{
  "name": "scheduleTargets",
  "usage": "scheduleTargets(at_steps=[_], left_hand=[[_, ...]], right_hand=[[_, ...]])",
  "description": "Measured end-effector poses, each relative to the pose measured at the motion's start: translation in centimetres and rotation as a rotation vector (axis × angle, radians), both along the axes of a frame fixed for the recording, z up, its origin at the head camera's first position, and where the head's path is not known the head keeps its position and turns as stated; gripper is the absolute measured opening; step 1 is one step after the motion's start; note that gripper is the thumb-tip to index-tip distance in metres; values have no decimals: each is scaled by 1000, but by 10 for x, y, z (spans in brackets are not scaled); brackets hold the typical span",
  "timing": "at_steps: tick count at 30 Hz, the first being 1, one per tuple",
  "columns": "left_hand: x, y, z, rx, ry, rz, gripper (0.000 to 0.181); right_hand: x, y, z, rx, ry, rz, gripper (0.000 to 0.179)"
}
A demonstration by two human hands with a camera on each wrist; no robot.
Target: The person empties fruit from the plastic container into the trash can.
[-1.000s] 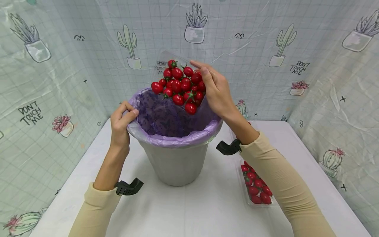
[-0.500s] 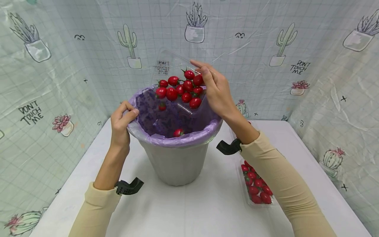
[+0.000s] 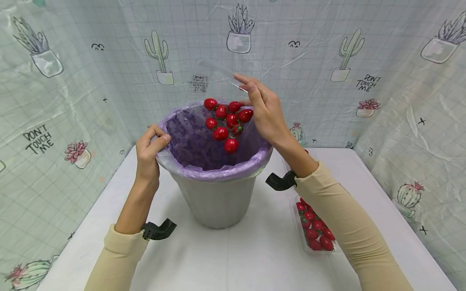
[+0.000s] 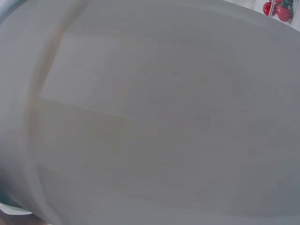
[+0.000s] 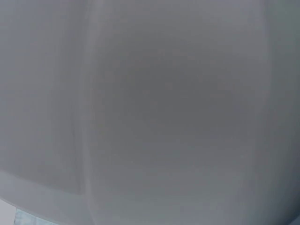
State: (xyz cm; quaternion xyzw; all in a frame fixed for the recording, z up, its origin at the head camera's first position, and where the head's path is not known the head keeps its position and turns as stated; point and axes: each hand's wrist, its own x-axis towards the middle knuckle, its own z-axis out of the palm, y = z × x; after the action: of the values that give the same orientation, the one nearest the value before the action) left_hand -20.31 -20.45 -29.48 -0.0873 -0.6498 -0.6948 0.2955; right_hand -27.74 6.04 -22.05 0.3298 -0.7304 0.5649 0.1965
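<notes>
My left hand grips the left rim of a grey bin, thumb over a purple bag liner folded across the edge. Above the bin's opening, my right hand holds a clear plastic tray, tipped steeply downward into it. Several red cherry tomatoes show at the tray's lower part and over the opening. The bin's bottom is hidden. Both wrist views are filled by the bin's blurred outer wall, seen close up.
Another clear tray full of cherry tomatoes lies on the white table, right of the bin and partly under my right forearm. A patterned curtain surrounds the table at the back and sides.
Cherry tomatoes have tumbled out of the tipped tray into the bin, so fewer show now and these sit lower. Both hands stay almost in place.
</notes>
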Motion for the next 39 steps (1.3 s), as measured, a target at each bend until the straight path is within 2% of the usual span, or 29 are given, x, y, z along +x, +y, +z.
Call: scheduleTargets(at_steps=[13, 39], left_hand=[[-1, -1, 0, 4, 9, -10, 19], [-6, -4, -3, 5, 12, -17, 19]], right_hand=[[2, -1, 0, -73, -89, 75, 43], [-1, -3, -1, -76, -82, 69, 42]])
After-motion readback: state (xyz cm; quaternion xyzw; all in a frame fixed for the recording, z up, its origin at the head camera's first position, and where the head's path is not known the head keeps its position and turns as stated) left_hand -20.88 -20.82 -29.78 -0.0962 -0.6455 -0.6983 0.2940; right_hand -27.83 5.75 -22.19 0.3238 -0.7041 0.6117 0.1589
